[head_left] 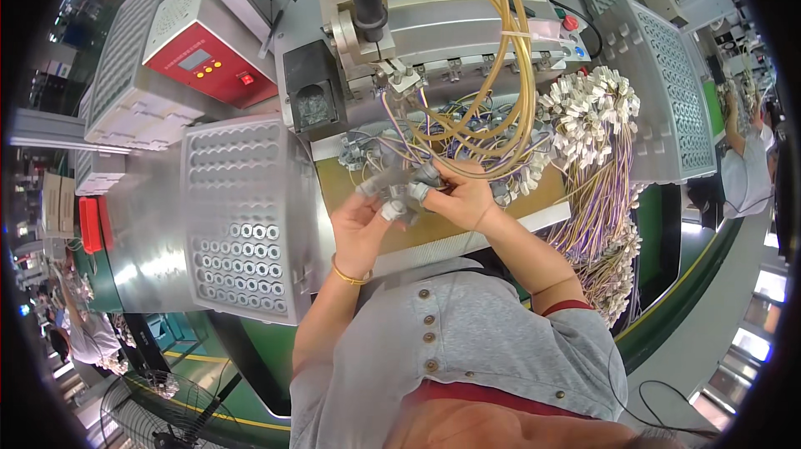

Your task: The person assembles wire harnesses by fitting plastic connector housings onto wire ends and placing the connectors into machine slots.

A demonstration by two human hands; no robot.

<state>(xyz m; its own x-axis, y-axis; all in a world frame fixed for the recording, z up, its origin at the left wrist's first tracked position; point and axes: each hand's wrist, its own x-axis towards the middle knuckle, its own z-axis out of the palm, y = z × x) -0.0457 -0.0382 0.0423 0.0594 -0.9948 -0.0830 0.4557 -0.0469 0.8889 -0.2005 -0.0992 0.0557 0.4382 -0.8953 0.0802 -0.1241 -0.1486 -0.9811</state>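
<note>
Both hands meet over the tan work board [417,232] in front of a metal machine. My left hand [357,219], with a yellow bracelet at its wrist, is smeared by motion, its thumb and forefinger apart near a blurred grey patch. Pale covers sit on my fingertips. My right hand [464,197] is closed, thumb and forefinger pinched at a small grey piece whose kind I cannot make out. Just beyond my hands lies a tangle of thin wires with small grey parts [467,128]. Yellowish hoses [524,73] loop down close to my right hand.
At left stands a pale tray [238,165] with rows of round metal parts in its near half. Behind it is a red-fronted control box [209,65]. A thick bundle of wires with white connectors [592,115] hangs at right, before another tray [676,90]. A black box [313,86] flanks the machine.
</note>
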